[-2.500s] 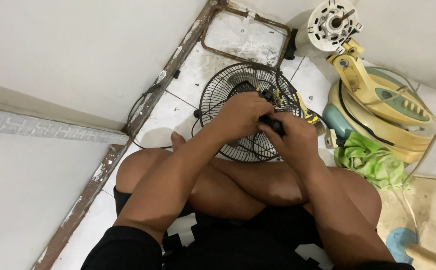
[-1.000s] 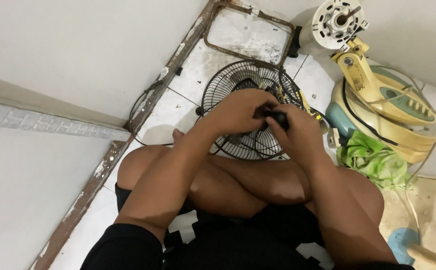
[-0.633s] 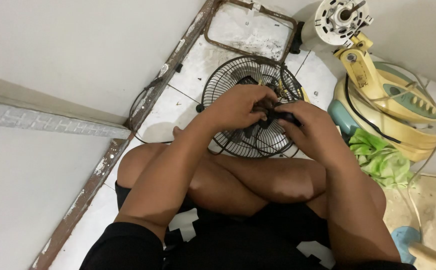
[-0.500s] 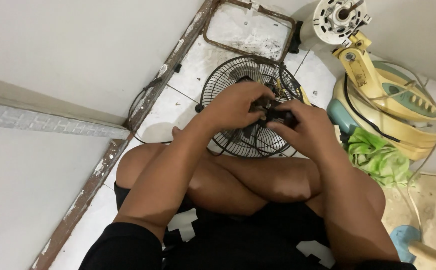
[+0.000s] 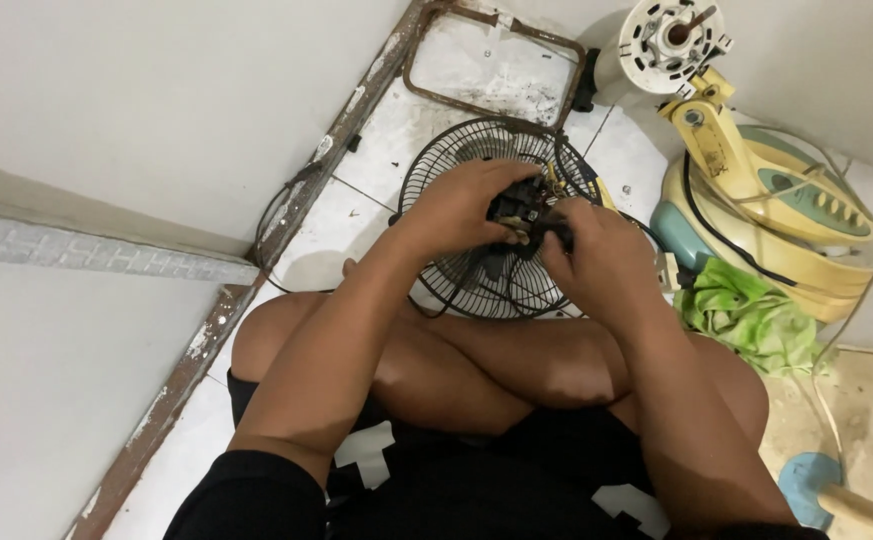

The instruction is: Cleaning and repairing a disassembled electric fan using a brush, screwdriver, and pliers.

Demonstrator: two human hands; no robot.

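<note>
Both hands have shifted slightly left over the black wire fan grille (image 5: 476,285). Left hand (image 5: 461,205) and right hand (image 5: 596,255) clasp a small black wired motor part (image 5: 524,208). Looks stiff, light; hold its body, not the wires.

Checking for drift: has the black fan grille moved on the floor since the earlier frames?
No. The black fan grille keeps its place beside the rusty metal frame; only the camera view shifts slightly.

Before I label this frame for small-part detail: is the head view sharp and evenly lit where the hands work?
Head view: light is soft and even, no glare; left hand and right hand look fairly sharp, but the small black part between them stays dark and mostly covered against the black wire fan grille.
</note>
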